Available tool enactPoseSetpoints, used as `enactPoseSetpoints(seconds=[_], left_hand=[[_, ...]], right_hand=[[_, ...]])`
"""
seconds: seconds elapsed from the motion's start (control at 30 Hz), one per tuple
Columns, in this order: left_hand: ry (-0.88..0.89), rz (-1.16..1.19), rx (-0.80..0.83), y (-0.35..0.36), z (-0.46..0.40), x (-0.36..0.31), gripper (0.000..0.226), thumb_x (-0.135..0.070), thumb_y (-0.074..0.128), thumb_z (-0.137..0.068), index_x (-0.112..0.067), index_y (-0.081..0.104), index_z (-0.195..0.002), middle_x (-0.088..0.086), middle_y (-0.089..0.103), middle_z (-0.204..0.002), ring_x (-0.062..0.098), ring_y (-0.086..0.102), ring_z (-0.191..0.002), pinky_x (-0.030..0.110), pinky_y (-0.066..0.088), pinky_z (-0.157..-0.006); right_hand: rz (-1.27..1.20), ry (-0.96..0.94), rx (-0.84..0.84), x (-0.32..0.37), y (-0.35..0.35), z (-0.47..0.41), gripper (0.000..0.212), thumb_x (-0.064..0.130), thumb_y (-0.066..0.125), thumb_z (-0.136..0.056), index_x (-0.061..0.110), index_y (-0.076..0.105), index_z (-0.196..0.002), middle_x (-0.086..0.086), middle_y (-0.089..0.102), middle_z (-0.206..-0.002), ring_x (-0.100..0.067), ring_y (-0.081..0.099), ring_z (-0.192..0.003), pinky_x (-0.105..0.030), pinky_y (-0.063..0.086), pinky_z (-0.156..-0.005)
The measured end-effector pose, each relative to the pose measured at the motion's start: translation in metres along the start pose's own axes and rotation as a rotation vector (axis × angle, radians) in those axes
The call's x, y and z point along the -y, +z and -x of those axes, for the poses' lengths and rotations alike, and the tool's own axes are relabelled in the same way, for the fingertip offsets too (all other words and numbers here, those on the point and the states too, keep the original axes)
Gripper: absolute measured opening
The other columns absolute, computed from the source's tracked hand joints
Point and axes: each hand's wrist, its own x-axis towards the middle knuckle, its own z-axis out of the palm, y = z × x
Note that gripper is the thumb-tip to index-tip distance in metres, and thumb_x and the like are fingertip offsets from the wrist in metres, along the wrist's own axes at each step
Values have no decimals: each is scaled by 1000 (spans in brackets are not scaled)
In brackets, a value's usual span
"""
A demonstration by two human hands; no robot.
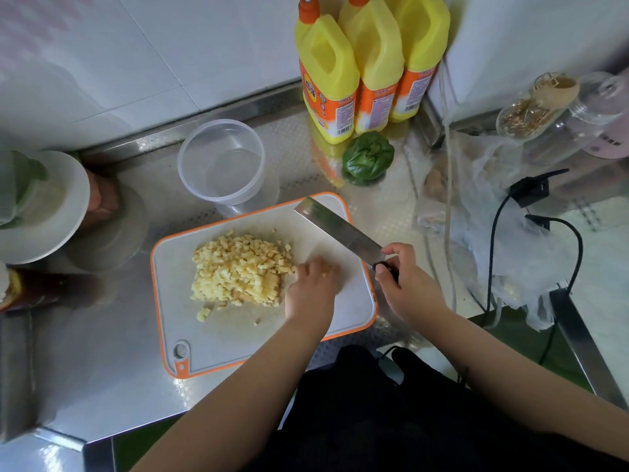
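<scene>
We see our two forearms bare from the lower edge up to the wrists, our left hand and right hand bare too. Between them we wear a black garment, matte and softly creased.
</scene>
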Motion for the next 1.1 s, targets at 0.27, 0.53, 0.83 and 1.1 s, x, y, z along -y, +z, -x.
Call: enactPoseSetpoints(seconds=[0.27, 0.53, 0.83, 1.1], left_hand=[[13, 50, -27, -2, -2, 3, 44, -24, 58, -96, -28, 45, -138, 5, 36, -137, 31, 39, -123, 38, 52, -88], [73, 102, -40, -11, 16, 20, 44, -20, 56, -96, -31, 48, -137, 1, 38, -139, 29, 39, -124, 35, 52, -88], [-171, 366, -145, -17, 77, 114, 36, -30, 65, -91, -35, 60, -125, -8, 46, -134, 23, 45, -119, 32, 44, -87], [-500, 643, -307, -9, 115, 201, 39, -24, 74, -82, -35, 65, -118, -5, 52, -126, 26, 57, -109, 32, 45, -86]], right_hand=[[6, -5, 1, -4, 3, 2, 28, 22, 48, -96, 16, 38, -122, 5, 63, -86, -20, 58, -64, -30, 37, -53], [-56, -17, 12, -4, 13, 3, 26, 25, 47, -97, 20, 36, -120, 8, 62, -79, -16, 58, -63, -32, 39, -57], [89, -59, 86, 34, 33, -4, 19, 50, 53, -91, 31, 49, -89, 8, 51, -58, -12, 53, -58, -28, 36, -53], [356, -131, 308, 73, 72, -4, 44, 47, 45, -96, 19, 33, -64, -1, 42, -57, -22, 46, -56, -32, 28, -50]])
